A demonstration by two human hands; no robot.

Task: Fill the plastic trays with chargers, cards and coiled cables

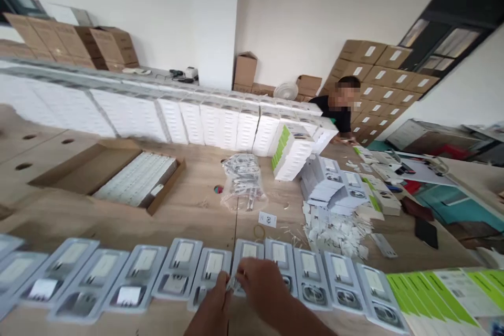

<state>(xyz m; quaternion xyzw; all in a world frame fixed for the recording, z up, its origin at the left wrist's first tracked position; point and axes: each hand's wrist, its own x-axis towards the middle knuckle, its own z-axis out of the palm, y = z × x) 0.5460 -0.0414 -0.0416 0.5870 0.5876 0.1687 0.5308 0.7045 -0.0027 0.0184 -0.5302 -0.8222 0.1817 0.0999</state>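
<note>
Open tabletop beyond the far edges of the trays, hands together, tight on a pale item

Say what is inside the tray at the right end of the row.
The tray holds a white charger in its far part and a coiled cable in its near part. Whatever lies directly beneath them is covered, so it cannot be seen.

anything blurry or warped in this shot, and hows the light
In the head view, the white box stacks at far left and the nearest trays there look smeared; the window at upper right slants steeply, likely lens distortion or camera tilt; light looks soft, without harsh shadows; the small item between left hand and right hand is indistinct.
</note>
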